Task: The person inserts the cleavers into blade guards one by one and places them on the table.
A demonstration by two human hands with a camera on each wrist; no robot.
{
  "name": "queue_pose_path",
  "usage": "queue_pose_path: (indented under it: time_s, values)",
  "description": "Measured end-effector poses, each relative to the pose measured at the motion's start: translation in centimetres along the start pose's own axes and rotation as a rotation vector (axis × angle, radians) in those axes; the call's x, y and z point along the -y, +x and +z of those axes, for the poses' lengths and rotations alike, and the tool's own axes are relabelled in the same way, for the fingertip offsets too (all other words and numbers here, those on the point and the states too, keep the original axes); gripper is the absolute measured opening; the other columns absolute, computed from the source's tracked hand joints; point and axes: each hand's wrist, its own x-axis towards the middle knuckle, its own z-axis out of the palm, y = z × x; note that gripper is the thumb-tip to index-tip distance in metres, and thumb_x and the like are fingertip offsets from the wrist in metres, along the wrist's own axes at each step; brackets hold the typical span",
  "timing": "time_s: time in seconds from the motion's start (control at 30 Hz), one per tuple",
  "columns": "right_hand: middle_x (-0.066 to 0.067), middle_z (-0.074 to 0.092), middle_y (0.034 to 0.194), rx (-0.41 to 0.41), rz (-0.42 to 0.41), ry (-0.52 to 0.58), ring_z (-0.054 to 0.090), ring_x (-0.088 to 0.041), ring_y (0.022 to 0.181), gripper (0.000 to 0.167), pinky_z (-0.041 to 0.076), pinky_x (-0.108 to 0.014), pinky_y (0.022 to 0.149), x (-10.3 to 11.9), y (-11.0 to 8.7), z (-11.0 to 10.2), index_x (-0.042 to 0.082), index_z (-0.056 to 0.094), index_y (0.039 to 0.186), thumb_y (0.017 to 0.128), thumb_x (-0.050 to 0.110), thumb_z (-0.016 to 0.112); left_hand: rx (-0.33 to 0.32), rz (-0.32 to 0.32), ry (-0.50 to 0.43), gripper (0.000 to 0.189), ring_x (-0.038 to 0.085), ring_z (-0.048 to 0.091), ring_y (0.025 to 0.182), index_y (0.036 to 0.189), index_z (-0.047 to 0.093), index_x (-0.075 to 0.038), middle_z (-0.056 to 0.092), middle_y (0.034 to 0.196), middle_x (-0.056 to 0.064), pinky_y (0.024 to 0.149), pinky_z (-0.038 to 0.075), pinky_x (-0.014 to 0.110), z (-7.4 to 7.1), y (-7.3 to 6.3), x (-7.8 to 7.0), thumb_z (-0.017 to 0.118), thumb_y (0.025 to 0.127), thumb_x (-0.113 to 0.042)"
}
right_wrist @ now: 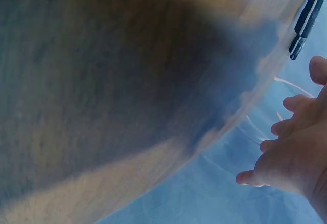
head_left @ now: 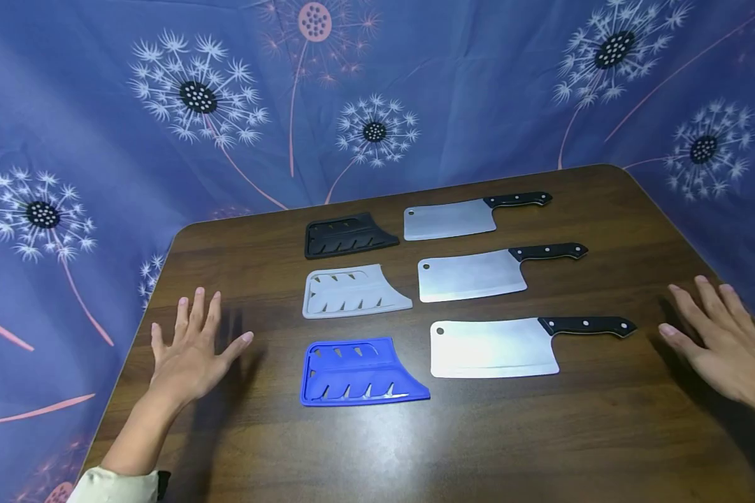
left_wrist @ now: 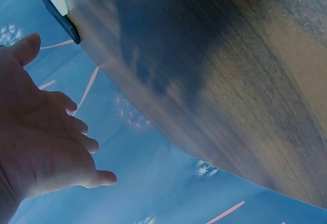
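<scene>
In the head view my left hand (head_left: 191,356) is spread with straight fingers over the table's left side, holding nothing, left of the blade covers. My right hand (head_left: 726,342), also spread and holding nothing, is over the right side, nearest the handle of the front cleaver (head_left: 493,349). Two more cleavers, a middle one (head_left: 472,276) and a back one (head_left: 449,220), lie behind it with black riveted handles pointing right. Left of the blades lie a blue blade cover (head_left: 361,374), a white blade cover (head_left: 352,292) and a black blade cover (head_left: 349,236), each slotted.
The brown wooden table (head_left: 377,454) has rounded back corners. Behind it hangs a blue cloth (head_left: 478,84) printed with dandelions. Both wrist views show the table edge and a hand's shadow on the wood.
</scene>
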Motion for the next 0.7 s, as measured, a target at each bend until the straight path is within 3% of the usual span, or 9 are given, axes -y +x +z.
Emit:
queue_pose_path:
  time_s: [0.37,0.7]
  values:
    - [-0.009,-0.028,0.154,-0.048,-0.023,0.005,-0.031,-0.031,0.138,0.075,-0.025,-0.068,0.096,0.2,1.1,-1.5,0.017,-0.008,0.154,0.101,0.045,0.037,-0.005,0.035,0.008,0.091,0.035,-0.022,0.142,0.154,-0.010,-0.015,-0.020,0.158,0.010,0.099,-0.015,0.073,-0.7,0.9,-0.5,0.037,0.094,-0.064]
    - [-0.007,-0.029,0.154,-0.031,-0.034,-0.029,-0.032,-0.030,0.138,0.075,-0.025,-0.068,0.097,1.3,2.9,-3.4,0.018,-0.011,0.153,0.102,0.047,0.034,0.012,0.075,0.025,0.090,0.033,-0.022,0.143,0.154,-0.011,-0.017,-0.020,0.158,0.008,0.100,-0.016,0.071,-1.4,2.5,-1.8,0.035,0.094,-0.066]
